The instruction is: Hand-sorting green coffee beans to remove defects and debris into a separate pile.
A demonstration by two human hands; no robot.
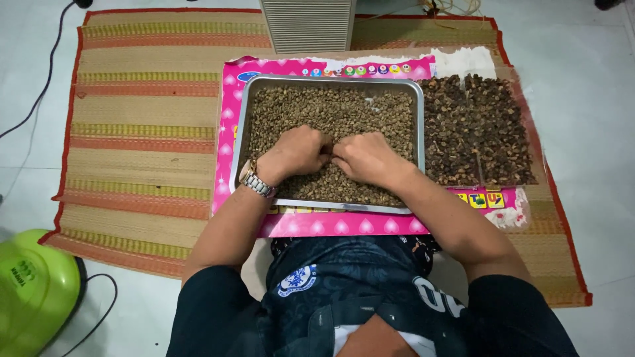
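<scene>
Beans (pixel 331 112) fill the tray (pixel 246 125) edge to edge; left hand (pixel 294 153) and right hand (pixel 367 158) pinch, seemingly on beans.

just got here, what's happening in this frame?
A person sits on a woven mat with both hands in a metal tray of small greenish-brown beans. The left hand and right hand meet, knuckles up, fingers curled into the beans. A darker pile lies right of the tray.
</scene>
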